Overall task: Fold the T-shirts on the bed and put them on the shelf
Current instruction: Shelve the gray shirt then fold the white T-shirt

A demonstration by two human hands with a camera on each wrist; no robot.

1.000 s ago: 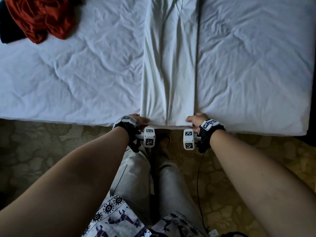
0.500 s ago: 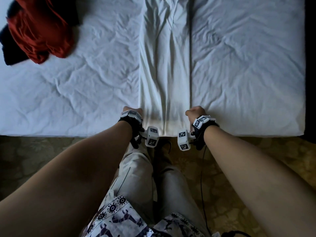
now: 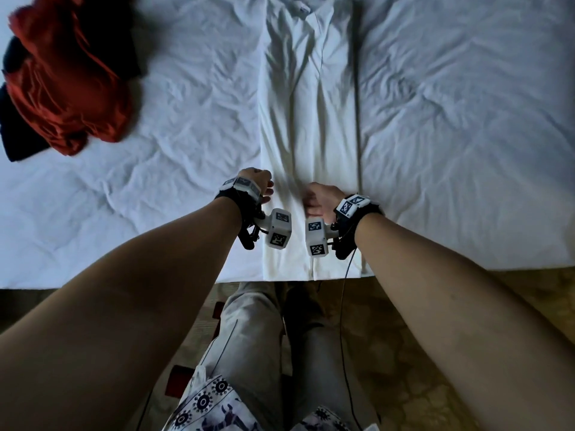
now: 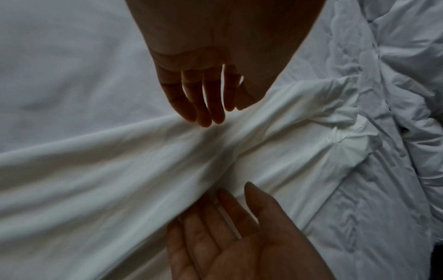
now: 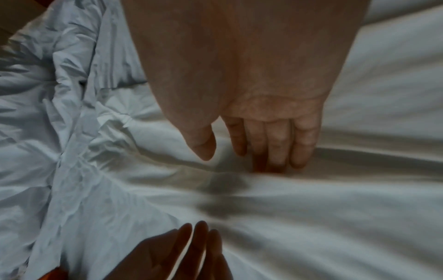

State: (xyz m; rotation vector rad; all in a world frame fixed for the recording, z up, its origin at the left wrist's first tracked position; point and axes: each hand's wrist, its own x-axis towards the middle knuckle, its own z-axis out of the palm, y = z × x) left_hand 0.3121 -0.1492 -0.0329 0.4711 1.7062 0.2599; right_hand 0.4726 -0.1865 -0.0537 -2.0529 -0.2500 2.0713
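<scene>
Now, with your left hand [image 3: 259, 186] and right hand [image 3: 320, 199] flat, fingers apart, gripping nothing, on the white T-shirt [image 3: 308, 119] mid-bed [image 3: 466, 119], smooth outward before folding it.

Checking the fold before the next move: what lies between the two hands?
Only the white T-shirt: the left hand and right hand flank a bare strip of it, clearest in the left wrist view.

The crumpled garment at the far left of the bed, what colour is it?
Rust red, with something dark beneath it; the head view shows it best.
</scene>
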